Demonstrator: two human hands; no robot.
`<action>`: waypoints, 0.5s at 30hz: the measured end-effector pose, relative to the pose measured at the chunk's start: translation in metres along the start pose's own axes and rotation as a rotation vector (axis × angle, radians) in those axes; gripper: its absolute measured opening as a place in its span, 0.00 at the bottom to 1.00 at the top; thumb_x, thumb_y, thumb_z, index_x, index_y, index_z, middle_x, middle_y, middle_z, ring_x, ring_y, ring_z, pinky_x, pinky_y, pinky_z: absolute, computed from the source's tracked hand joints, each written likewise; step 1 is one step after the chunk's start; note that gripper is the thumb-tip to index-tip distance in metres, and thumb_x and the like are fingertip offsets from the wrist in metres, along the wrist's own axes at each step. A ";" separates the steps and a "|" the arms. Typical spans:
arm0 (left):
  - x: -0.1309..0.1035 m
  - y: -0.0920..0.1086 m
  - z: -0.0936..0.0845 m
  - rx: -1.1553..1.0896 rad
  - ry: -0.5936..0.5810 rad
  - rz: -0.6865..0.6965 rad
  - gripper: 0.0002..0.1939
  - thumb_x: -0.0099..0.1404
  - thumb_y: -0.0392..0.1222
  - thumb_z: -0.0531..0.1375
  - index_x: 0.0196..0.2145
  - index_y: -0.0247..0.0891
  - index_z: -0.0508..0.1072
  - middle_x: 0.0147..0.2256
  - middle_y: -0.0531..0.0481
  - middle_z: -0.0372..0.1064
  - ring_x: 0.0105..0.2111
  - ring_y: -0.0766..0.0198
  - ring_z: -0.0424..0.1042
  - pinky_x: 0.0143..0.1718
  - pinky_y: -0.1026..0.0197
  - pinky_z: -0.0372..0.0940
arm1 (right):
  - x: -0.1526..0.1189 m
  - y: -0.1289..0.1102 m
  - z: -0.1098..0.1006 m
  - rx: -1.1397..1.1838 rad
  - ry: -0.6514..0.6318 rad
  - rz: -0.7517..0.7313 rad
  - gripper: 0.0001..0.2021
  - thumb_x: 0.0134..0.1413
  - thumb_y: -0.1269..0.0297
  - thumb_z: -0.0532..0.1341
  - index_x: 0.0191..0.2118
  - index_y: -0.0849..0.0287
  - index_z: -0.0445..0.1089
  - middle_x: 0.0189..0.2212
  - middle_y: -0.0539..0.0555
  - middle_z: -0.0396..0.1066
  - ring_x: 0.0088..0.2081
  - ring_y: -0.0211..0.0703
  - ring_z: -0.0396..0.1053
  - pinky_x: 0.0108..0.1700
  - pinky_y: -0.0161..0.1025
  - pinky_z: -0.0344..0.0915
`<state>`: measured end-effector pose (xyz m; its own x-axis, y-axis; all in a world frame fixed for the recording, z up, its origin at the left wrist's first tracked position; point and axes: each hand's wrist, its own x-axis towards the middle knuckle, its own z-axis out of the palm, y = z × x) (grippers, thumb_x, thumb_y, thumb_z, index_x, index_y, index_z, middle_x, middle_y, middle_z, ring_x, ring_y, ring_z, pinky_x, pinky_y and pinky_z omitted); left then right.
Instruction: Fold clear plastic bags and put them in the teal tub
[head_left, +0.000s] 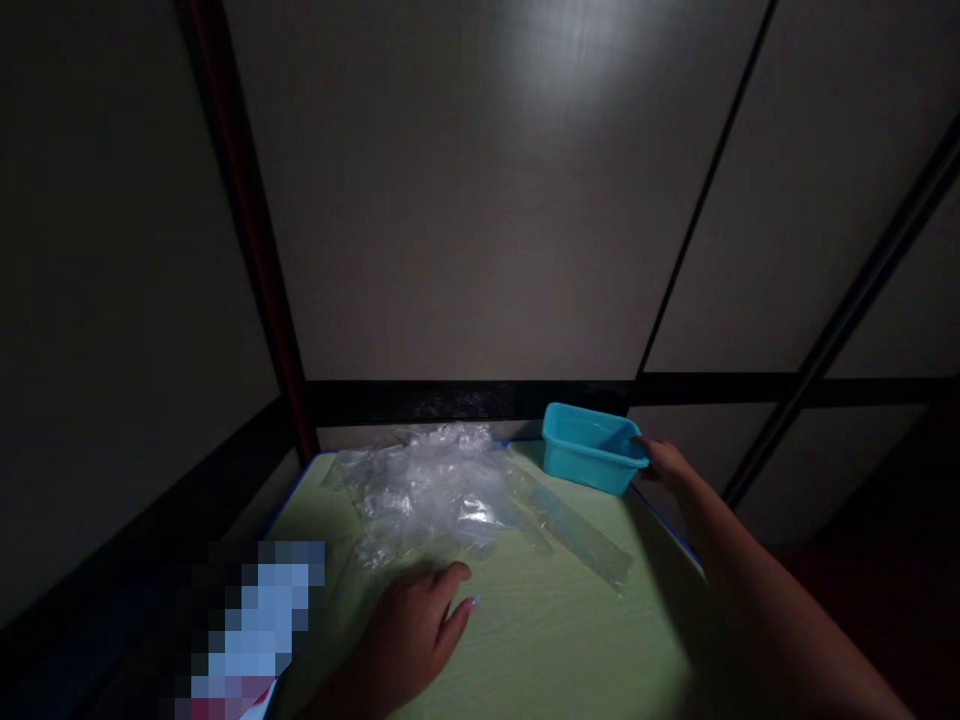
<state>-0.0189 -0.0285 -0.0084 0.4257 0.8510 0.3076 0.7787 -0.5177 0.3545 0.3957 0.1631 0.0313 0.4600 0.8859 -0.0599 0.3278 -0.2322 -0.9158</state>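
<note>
At the table's far right, my right hand (pixel 661 462) grips the near right rim of a turquoise plastic basin (pixel 589 462), fingers closed over its edge. The basin sits upright, and what I can see of its inside is bare. Low in the middle, my left hand (pixel 420 625) hovers at the table with thumb and forefinger apart. A small pale glint shows at the thumb tip, perhaps the nail. Just beyond that hand lies a crumpled heap of clear plastic bags (pixel 435 490). One long, flat clear bag (pixel 581 530) stretches from the heap toward the right.
The light green table (pixel 555 640) has a blue edge and stands close to pale cabinet panels (pixel 480 220) with dark trim. A dark red post (pixel 251 210) rises at the left. Something blurred out in blue and white (pixel 251 625) is at the lower left.
</note>
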 end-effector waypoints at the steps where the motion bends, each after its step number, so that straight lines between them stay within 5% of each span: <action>1: 0.000 0.000 0.000 -0.010 0.003 -0.002 0.12 0.65 0.40 0.49 0.43 0.41 0.68 0.28 0.51 0.72 0.28 0.62 0.71 0.28 0.63 0.60 | 0.005 -0.002 -0.003 -0.050 0.010 -0.002 0.13 0.51 0.58 0.60 0.24 0.63 0.65 0.13 0.50 0.61 0.15 0.37 0.61 0.17 0.34 0.61; 15: 0.000 -0.006 0.002 -0.088 -0.012 -0.065 0.11 0.65 0.41 0.49 0.42 0.41 0.68 0.22 0.55 0.67 0.24 0.64 0.68 0.26 0.64 0.55 | 0.035 -0.041 0.001 -0.659 0.016 -0.234 0.13 0.52 0.60 0.61 0.24 0.65 0.71 0.20 0.57 0.69 0.24 0.44 0.70 0.27 0.36 0.66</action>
<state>-0.0230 -0.0256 -0.0120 0.3814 0.8837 0.2713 0.7618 -0.4668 0.4493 0.3975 0.2042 0.0660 0.3267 0.9375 0.1201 0.8496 -0.2356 -0.4719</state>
